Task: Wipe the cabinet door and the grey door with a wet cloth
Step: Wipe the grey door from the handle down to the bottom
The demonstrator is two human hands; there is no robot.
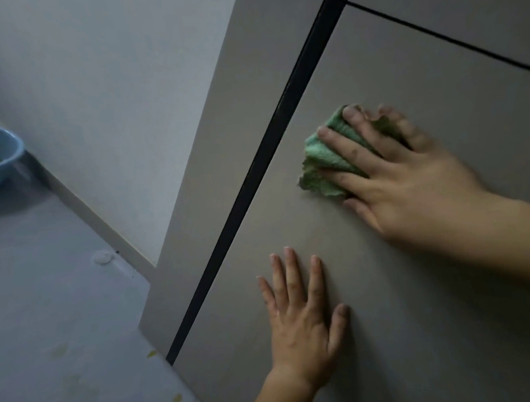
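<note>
The right hand lay spread, fingers nearly straight, pressing the bunched green cloth vs. the grey cabinet door, just right of the black gap btwn panels. The left hand was open, palm & fingers flat on the same door, below the cloth & apart from it. A blue basin w/ yellowish liquid sat on the floor far left, near the white wall.
</note>
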